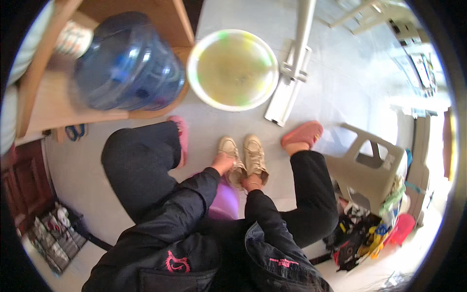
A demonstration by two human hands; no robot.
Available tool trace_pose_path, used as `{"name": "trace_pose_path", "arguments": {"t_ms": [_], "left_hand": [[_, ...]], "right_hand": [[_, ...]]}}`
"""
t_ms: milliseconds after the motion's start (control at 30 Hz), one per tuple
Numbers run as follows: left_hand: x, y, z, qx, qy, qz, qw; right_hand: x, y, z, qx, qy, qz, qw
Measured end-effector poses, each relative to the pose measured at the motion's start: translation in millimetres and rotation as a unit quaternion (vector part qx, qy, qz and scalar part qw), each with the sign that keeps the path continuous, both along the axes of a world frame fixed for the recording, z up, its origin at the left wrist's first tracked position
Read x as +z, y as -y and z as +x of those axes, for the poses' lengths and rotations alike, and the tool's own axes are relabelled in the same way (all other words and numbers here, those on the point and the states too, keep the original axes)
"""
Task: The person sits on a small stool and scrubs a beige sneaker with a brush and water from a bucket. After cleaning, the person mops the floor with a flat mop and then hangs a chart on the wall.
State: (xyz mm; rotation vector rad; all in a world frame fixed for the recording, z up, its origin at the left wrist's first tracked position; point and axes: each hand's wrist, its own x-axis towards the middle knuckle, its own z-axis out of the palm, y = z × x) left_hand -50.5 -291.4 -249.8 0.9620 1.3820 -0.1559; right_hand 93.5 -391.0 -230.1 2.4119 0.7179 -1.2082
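A pair of beige lace-up sneakers stands side by side in the middle of the floor, toes pointing away from me. My left hand [223, 163] grips the left sneaker [229, 146] around its ankle opening, with the fingers partly hidden. At the heel of the right sneaker [254, 153] is my right hand [254, 181], its fingers tucked into or behind the collar. A round white-rimmed basin [233, 69] lies just beyond the shoes, holding what looks like murky yellowish water. My feet, in pink slippers [303, 134], are spread to either side.
A flat mop [286, 91] rests right of the basin. At left, a large blue water bottle [127, 69] lies in a wooden shelf [80, 116]. A grey-beige plastic stool [368, 164] is at right, near a cluttered pile [357, 237]. A purple seat [224, 200] shows beneath me.
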Motion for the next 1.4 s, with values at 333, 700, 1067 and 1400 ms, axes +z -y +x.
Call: {"name": "trace_pose_path", "arguments": {"t_ms": [333, 700, 1067, 1400], "left_hand": [[130.7, -19.6, 40.5, -0.043, 0.0, 0.378, 0.925], [344.6, -9.5, -13.4, 0.197, 0.433, 0.276, 0.835], [425.9, 16.5, -151.0, 0.454, 0.493, 0.328, 0.667], [249.7, 32.8, -259.1, 0.726, 0.253, 0.202, 0.606]], "right_hand": [[120.8, -91.0, 28.5, 0.334, 0.035, 0.248, 0.909], [402.0, -109.2, -48.6, 0.536, 0.231, 0.537, 0.609], [487.0, -122.9, -210.6, 0.649, 0.122, 0.632, 0.406], [293.4, -130.0, -353.7, 0.752, 0.024, 0.404, 0.519]]}}
